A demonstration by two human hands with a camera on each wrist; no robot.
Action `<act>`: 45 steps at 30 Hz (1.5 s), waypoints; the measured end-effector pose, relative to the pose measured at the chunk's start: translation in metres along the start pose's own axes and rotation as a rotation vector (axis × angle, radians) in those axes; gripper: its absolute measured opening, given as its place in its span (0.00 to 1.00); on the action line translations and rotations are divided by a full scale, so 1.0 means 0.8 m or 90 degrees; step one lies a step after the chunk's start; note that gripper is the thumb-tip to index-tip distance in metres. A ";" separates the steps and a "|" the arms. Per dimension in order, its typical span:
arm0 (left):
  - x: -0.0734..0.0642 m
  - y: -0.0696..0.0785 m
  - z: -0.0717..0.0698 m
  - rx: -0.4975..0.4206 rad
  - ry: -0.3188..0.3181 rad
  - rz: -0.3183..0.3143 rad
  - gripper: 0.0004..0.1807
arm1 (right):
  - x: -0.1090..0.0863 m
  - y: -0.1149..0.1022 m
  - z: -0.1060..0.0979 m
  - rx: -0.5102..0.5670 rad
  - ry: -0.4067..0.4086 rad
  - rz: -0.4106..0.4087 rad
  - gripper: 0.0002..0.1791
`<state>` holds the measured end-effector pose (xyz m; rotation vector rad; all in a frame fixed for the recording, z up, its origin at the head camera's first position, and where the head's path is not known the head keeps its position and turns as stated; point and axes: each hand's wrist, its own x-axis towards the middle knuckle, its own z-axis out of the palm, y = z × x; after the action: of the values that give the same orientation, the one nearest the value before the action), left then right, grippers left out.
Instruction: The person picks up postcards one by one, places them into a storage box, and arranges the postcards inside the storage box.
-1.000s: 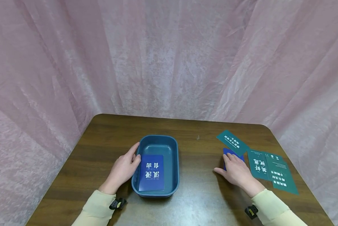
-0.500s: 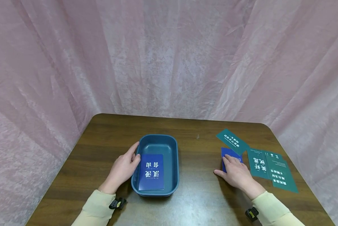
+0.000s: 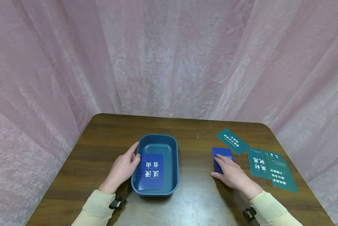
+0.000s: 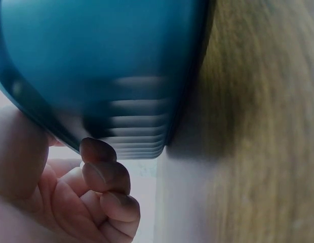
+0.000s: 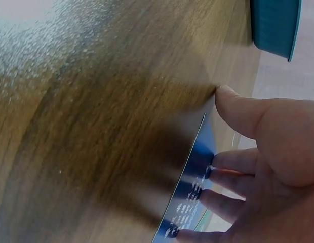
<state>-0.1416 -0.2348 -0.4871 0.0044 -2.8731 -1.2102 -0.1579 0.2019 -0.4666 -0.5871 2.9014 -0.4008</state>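
A dark blue card (image 3: 222, 153) with white print lies flat on the table, partly hidden under my right hand (image 3: 232, 173). The fingertips (image 5: 212, 161) of that hand press on the card from above with the fingers spread, while the thumb touches the wood beside it. To the left stands a teal plastic box (image 3: 173, 185), rectangular with rounded corners. Inside it another blue card (image 3: 151, 172) with white characters lies towards the near end. My left hand (image 3: 123, 169) holds the box's left rim, thumb over the edge and curled fingers against the outer wall in the left wrist view.
Several green cards with white print lie at the right of the brown wooden table (image 3: 197, 201). One green card (image 3: 232, 142) lies slanted at the back; another green card (image 3: 257, 163) overlaps a further green card (image 3: 282, 172). A pink curtain (image 3: 169, 62) hangs behind the table.
My right hand has slid the blue card left across the table, away from the green cards, and more of it shows. The left hand and the box have stayed put.
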 end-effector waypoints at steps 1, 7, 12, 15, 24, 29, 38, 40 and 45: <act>0.000 0.000 0.000 0.000 0.001 0.000 0.34 | 0.000 -0.001 0.000 0.002 0.001 -0.004 0.40; 0.000 0.000 0.000 0.002 0.000 0.001 0.34 | 0.002 0.000 0.000 0.011 0.022 -0.049 0.35; 0.000 -0.001 0.000 -0.001 0.000 0.005 0.34 | 0.006 0.002 -0.001 0.017 0.009 -0.093 0.30; 0.001 -0.001 0.000 0.000 0.000 0.006 0.34 | 0.009 0.004 -0.003 0.025 -0.014 -0.113 0.29; 0.001 0.000 0.001 0.000 -0.004 0.000 0.34 | 0.014 0.009 -0.014 0.013 0.012 -0.076 0.29; 0.001 -0.001 0.001 -0.001 -0.001 0.000 0.34 | 0.020 0.005 -0.020 -0.068 0.033 0.110 0.36; 0.002 -0.003 0.001 0.001 0.001 0.006 0.34 | 0.034 -0.009 -0.016 -0.095 -0.008 0.142 0.39; 0.002 -0.003 0.001 0.003 0.003 0.008 0.34 | 0.038 -0.014 -0.014 -0.093 -0.012 0.131 0.39; 0.002 -0.003 0.002 0.004 0.002 0.012 0.34 | 0.044 -0.021 -0.011 -0.083 -0.024 0.088 0.39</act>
<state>-0.1433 -0.2352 -0.4901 -0.0197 -2.8666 -1.1978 -0.1861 0.1752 -0.4566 -0.4043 2.9245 -0.1825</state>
